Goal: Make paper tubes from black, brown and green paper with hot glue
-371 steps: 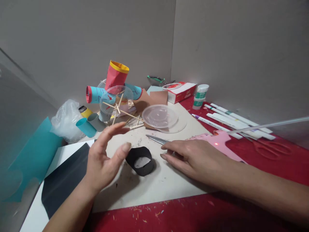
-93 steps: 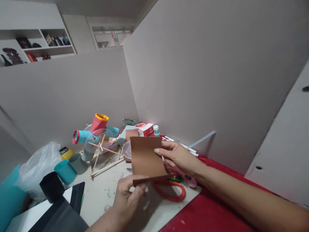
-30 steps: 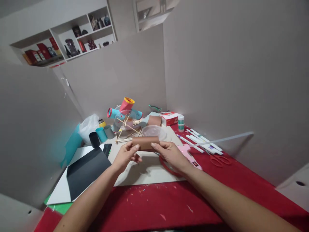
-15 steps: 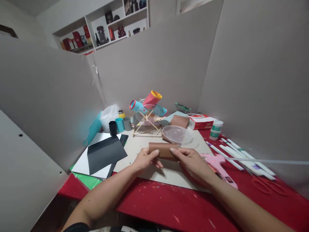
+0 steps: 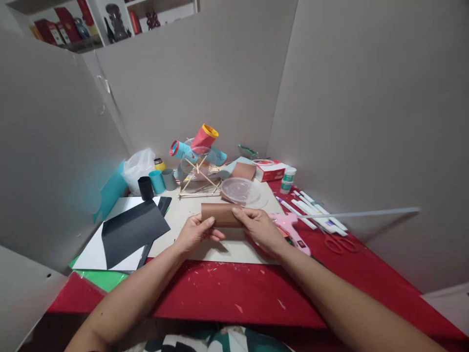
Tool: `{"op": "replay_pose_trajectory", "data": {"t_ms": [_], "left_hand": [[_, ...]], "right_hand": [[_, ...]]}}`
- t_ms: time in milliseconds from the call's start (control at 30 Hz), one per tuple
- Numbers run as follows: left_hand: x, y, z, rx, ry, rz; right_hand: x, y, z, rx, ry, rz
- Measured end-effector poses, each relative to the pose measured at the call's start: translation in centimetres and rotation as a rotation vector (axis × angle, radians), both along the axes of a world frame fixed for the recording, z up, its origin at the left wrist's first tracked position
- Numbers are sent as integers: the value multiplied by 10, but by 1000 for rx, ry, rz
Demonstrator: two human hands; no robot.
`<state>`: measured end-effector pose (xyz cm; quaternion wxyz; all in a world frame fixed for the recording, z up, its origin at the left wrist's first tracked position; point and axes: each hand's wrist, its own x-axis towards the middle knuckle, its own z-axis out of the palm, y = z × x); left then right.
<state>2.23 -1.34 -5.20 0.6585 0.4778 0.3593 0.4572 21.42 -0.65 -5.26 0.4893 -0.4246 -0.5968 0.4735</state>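
Note:
A piece of brown paper (image 5: 221,215), curled into a tube, is held level between my two hands over the pale board (image 5: 234,252). My left hand (image 5: 196,232) is closed on its left end, thumb in front. Gripping the right end is my right hand (image 5: 256,229), its thumb pressed on the upper edge. Beside my right hand lies a pink glue gun (image 5: 291,227) with a long glue stick (image 5: 366,213) sticking out of its back. Just beyond the brown paper, a clear plastic lid (image 5: 240,190) rests on the board.
Behind stands a stick frame (image 5: 198,195) carrying coloured paper tubes (image 5: 205,139). Black, blue and grey paper rings (image 5: 157,182) stand at left, near black paper (image 5: 135,232). To the right are white markers (image 5: 320,210), red-handled scissors (image 5: 339,243), small tubs (image 5: 287,180) and a red box (image 5: 271,172).
The view has tilted down and turned right, so the table things appear shifted left. Both hands keep hold of the brown paper in much the same pose.

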Motion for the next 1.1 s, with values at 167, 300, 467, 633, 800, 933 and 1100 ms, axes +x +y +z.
{"op": "replay_pose_trajectory", "data": {"t_ms": [167, 300, 467, 633, 800, 933, 1100], "left_hand": [[2, -1, 1, -2, -25, 70], [1, 1, -2, 4, -43, 94], [2, -1, -4, 22, -37, 92], [2, -3, -2, 52, 14, 79], [1, -1, -3, 70, 65, 116], [-4, 6, 0, 130, 117, 269], [-36, 24, 19, 270, 262, 583]], "right_hand": [[-3, -4, 1, -28, -14, 3], [-3, -6, 1, -60, -31, 36], [-3, -8, 2, -150, -6, 91], [-4, -9, 3, -234, 9, 159], [-5, -13, -1, -270, -46, 127], [-4, -15, -5, -230, -106, -50], [0, -19, 3, -171, -237, -197]]}}
